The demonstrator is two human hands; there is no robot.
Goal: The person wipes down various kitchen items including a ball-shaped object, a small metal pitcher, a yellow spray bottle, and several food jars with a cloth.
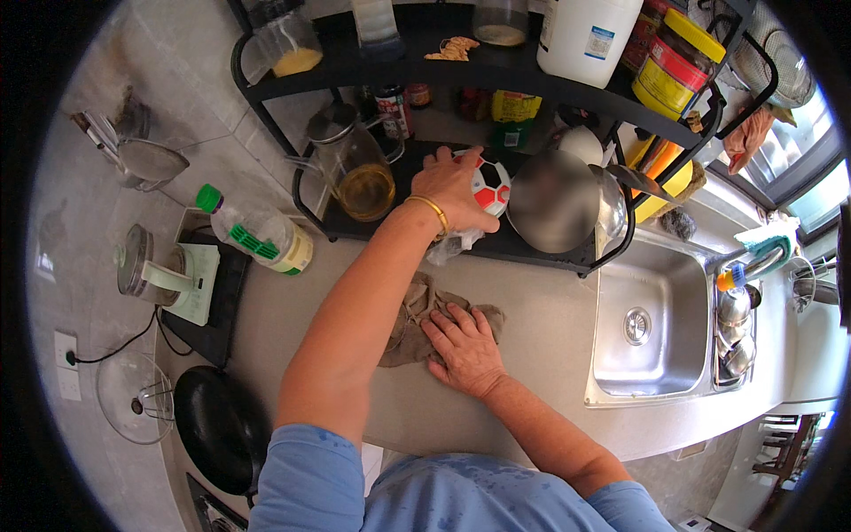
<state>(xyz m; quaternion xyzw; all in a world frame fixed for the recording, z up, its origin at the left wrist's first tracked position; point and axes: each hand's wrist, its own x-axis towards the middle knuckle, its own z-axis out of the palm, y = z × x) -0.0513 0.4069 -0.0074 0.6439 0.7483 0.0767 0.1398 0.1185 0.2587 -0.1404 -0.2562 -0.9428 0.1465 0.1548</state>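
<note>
My left hand (pixel 452 183), with a gold bangle at the wrist, reaches onto the lower shelf of a black rack (pixel 412 236). Its spread fingers grip a round red, white and black football-patterned item (pixel 490 181). Crumpled clear plastic (pixel 455 246) lies just under that wrist. My right hand (pixel 465 349) rests flat, fingers a little apart, on a bunched brown cloth (pixel 405 339) on the countertop (pixel 545 346). A glass pitcher of amber liquid (pixel 362 186) stands left of my left hand, and a round metal lid or pan (pixel 555 203) stands to its right.
A steel sink (pixel 651 326) lies at the right. At the left are a plastic bottle with a green cap (pixel 262 233), a glass kettle (pixel 156 272) and a black frying pan (pixel 216 429). The upper shelf holds a white jug (pixel 585 40) and a yellow-lidded jar (pixel 675 66).
</note>
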